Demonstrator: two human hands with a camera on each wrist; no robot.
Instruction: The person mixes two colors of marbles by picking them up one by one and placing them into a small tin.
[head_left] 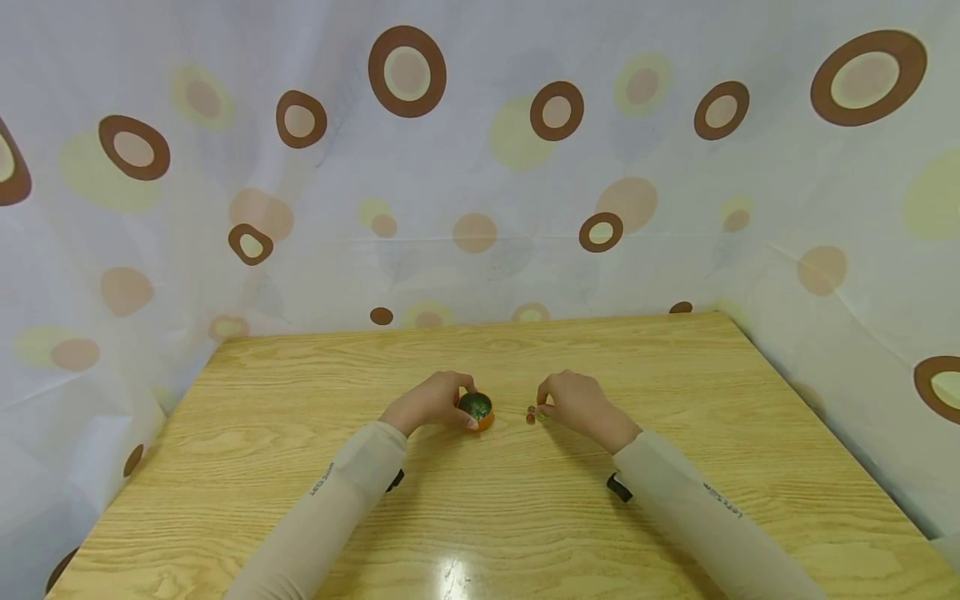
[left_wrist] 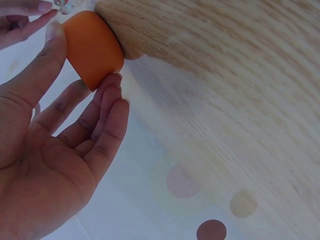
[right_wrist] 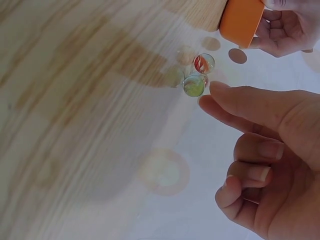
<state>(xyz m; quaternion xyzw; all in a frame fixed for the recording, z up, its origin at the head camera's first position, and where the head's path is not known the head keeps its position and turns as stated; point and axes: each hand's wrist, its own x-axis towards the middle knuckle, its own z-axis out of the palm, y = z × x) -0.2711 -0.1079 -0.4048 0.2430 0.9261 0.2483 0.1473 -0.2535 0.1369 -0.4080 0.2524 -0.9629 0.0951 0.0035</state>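
Note:
My left hand (head_left: 437,400) grips a small bowl (head_left: 486,422), orange outside and dark green inside, its thumb and fingers around the side. In the left wrist view the bowl's orange wall (left_wrist: 92,47) shows between thumb and fingers. My right hand (head_left: 579,402) is beside a few glass marbles lying together to the right of the bowl. A clear marble with red swirls (right_wrist: 204,63) and one with green-yellow swirls (right_wrist: 194,86) show in the right wrist view; another reddish one is partly hidden behind them. Thumb and forefinger reach close to the green-yellow marble, with no grip seen.
A light wood table (head_left: 480,517) carries all of this. White cloth (head_left: 480,167) printed with brown, yellow and pink rounds hangs behind it and at both sides. Dark straps (head_left: 619,487) show at the wrists below the pale sleeves.

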